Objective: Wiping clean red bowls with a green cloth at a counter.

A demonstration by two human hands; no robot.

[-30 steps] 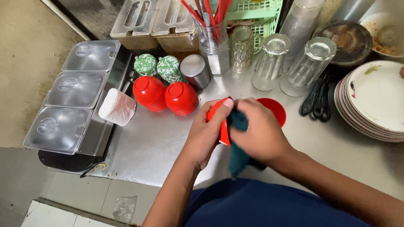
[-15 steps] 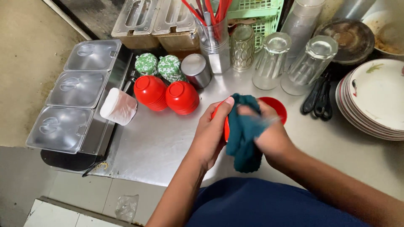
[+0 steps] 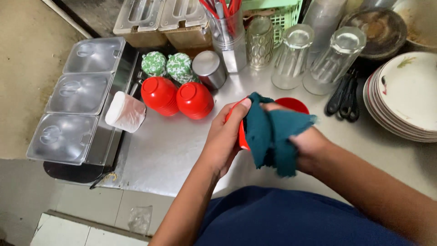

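The left hand (image 3: 223,136) is clamped around a red bowl (image 3: 241,132) above the steel counter (image 3: 159,150). At its three o'clock, the right hand (image 3: 305,143) bunches a teal cloth (image 3: 271,134) against the bowl, closed on it.

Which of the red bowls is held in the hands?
The red bowl gripped by the left hand, half hidden under the teal cloth; two other red bowls sit upside down, untouched.

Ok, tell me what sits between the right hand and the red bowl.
The teal cloth does. It is draped over the right hand and pressed against the red bowl, so cloth rather than skin seems to meet it there. The left hand holds the bowl directly.
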